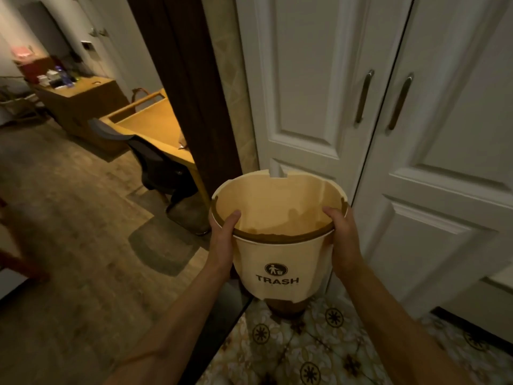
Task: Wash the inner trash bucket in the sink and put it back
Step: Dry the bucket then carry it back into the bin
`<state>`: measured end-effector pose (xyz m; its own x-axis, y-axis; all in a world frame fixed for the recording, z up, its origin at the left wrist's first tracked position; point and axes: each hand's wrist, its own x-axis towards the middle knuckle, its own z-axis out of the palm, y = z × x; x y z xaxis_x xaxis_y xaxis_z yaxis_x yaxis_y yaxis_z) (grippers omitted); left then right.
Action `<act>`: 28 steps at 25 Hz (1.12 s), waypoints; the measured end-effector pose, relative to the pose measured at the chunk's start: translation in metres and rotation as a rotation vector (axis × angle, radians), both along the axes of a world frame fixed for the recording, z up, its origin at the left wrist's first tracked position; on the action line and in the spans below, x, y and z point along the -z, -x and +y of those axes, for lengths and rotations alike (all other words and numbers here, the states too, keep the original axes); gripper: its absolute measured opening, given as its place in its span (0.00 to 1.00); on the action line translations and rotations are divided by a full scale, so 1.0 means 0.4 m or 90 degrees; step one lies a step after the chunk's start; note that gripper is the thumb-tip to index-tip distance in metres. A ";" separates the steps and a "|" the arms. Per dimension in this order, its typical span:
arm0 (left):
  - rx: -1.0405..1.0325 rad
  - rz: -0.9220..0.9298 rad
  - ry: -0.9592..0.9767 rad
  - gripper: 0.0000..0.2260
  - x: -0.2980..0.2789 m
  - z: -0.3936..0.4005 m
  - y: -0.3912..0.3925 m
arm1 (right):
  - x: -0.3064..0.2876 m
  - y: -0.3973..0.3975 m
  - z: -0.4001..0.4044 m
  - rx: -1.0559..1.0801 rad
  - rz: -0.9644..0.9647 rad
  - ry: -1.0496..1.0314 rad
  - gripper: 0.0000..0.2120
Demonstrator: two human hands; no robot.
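Observation:
I hold a cream trash bucket (pixel 277 254) upright in mid-air in front of me, its front printed with a bin icon and the word TRASH. A brown ring runs around its rim and a brown base shows at the bottom. My left hand (pixel 222 240) grips the left side, thumb hooked inside the rim. My right hand (pixel 344 243) grips the right side the same way. The inside of the bucket looks bare.
White double doors with dark handles (pixel 363 98) stand directly ahead and to the right. A dark wooden door frame (pixel 188 79) rises on the left, with a wooden desk (pixel 155 123) and dark chair (pixel 155 159) beyond it. Patterned floor tiles (pixel 305 351) lie underfoot.

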<state>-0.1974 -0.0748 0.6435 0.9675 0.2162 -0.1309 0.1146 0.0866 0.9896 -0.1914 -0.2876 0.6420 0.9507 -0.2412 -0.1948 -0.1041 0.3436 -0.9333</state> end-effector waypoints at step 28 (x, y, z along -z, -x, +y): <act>0.336 0.024 0.105 0.27 0.058 0.166 -0.373 | 0.014 -0.096 0.233 0.376 0.100 0.092 0.23</act>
